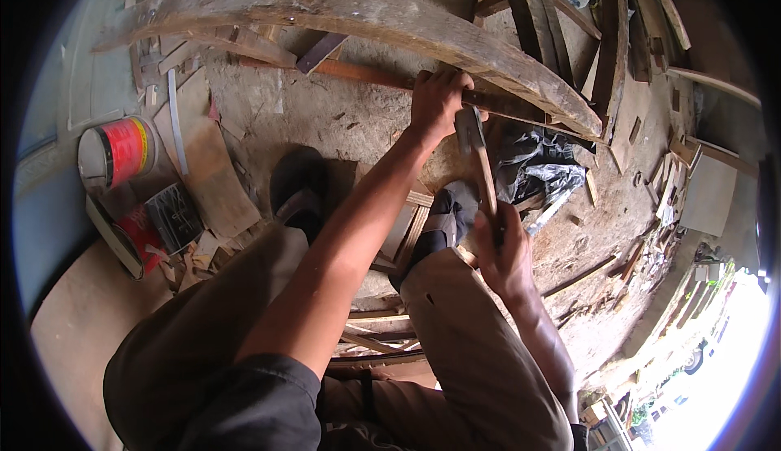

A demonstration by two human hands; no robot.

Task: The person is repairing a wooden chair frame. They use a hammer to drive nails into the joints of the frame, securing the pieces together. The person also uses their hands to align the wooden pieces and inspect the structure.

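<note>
My left hand [438,103] is closed over the edge of a long weathered wooden plank [342,13] that runs across the top of the view, above a reddish board [358,72]. My right hand [504,257] grips the wooden handle of a hammer [476,146]. The hammer's metal head sits just right of my left hand, close under the plank's edge. Both forearms reach up from the lower edge over my knees in tan trousers.
A red and white tin can [114,152] lies at the left beside a dark box [173,217] and flat board offcuts [213,176]. A black plastic bag [538,162] lies right of the hammer. Wood scraps [651,183] litter the dirt floor; my dark sandals [298,191] stand on it.
</note>
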